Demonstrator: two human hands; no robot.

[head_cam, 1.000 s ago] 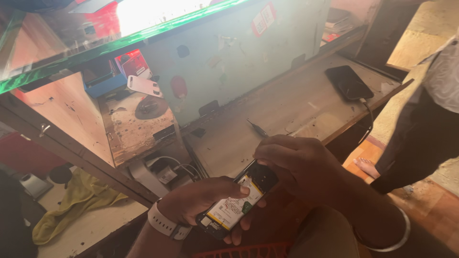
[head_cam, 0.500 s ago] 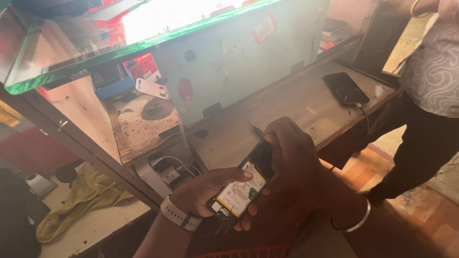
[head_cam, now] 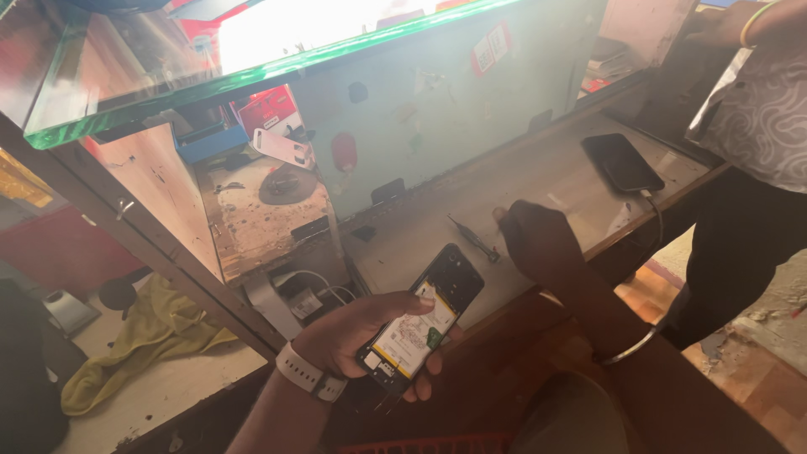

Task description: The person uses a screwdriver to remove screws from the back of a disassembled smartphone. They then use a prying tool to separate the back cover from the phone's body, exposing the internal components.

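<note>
An opened phone (head_cam: 420, 324), its back off and its yellow-and-white battery showing, lies tilted in the left hand (head_cam: 357, 336), whose fingers are clamped around its lower end just off the front edge of the desk (head_cam: 538, 168). The right hand (head_cam: 538, 240) hovers over the desk beside a small screwdriver (head_cam: 472, 239); whether its fingers are apart or together cannot be told. Farther back a black phone (head_cam: 622, 161) lies on the desk, a cable plugged into it.

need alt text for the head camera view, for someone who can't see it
The left hand holds an opened phone with its insides showing, while the right hand reaches to a small screwdriver on the worn wooden counter. Another dark phone lies farther back.
</note>
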